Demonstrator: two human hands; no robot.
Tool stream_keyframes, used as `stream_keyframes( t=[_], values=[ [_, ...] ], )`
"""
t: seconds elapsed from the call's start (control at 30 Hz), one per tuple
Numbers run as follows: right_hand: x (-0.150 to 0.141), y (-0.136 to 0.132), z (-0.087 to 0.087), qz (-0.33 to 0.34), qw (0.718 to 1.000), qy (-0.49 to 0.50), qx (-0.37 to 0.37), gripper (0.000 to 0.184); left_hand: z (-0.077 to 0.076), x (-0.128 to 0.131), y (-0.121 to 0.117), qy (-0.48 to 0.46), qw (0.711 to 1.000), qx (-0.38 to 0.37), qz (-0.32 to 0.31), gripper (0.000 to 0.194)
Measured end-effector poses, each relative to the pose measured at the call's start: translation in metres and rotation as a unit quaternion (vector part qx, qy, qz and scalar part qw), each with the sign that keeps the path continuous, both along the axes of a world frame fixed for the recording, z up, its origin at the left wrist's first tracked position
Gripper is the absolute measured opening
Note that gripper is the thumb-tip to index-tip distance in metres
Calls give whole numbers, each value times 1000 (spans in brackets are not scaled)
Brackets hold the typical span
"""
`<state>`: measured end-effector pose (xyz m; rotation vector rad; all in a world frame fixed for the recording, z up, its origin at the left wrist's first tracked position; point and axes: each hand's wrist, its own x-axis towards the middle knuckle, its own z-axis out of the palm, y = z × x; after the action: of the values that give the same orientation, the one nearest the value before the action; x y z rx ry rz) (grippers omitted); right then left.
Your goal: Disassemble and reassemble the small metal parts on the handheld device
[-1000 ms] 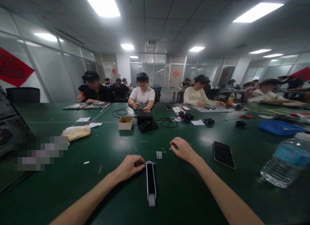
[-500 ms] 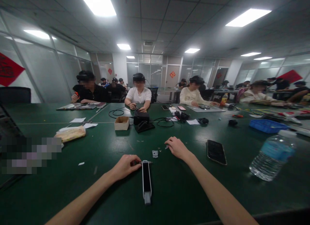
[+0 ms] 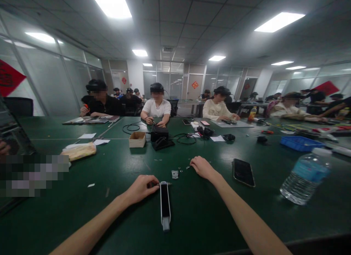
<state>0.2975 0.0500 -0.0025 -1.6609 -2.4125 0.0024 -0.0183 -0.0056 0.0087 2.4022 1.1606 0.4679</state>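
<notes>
On the green table lies a long, narrow device (image 3: pixel 165 202) with a white frame, a black face and a grey lower end. My left hand (image 3: pixel 143 189) has thumb and forefinger closed at its upper left corner, where a thin metal pin sticks out sideways. Farther off, my right hand (image 3: pixel 202 168) rests palm down with fingers bent together at the table. Small metal pieces (image 3: pixel 188 167) lie right by its fingertips; whether one is pinched there is hidden. Between the hands sits a small grey metal bracket (image 3: pixel 174 174), touched by neither hand.
To the right are a phone (image 3: pixel 244 172), a water bottle (image 3: pixel 305 176) and a blue tray (image 3: pixel 301 143). Ahead stand a small cardboard box (image 3: pixel 137 140) and a black device (image 3: pixel 159 134) with cables. A wrapped package (image 3: pixel 79 151) lies left. Several people sit across the table.
The right fingertips have shifted slightly right and down, showing more of the small metal pieces. My left hand stays at the device's upper end. The view has turned slightly.
</notes>
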Motion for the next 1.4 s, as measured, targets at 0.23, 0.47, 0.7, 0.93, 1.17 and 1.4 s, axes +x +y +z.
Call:
stream_keyframes(
  t=[0.23,0.47,0.7,0.93,1.17,1.4],
  values=[
    [2,-1,1,42,998,51,12,22,5,1,-3,5,1000,-5,0,27],
    [-20,-13,8,65,997,26,11,17,1,-1,-1,2,1000,-12,1,29],
    [-42,-22,10,84,996,-16,21,22,3,1,-3,1,1000,-8,3,28],
    [-48,-27,13,64,996,-61,15,19,0,0,0,-1,1000,2,-1,27],
    [-52,-31,15,26,998,-47,-32,13,-3,-2,0,-12,1000,11,-14,25],
    [-50,-38,19,36,996,1,-83,12,0,-2,-1,-7,1000,1,-20,24]
  ],
)
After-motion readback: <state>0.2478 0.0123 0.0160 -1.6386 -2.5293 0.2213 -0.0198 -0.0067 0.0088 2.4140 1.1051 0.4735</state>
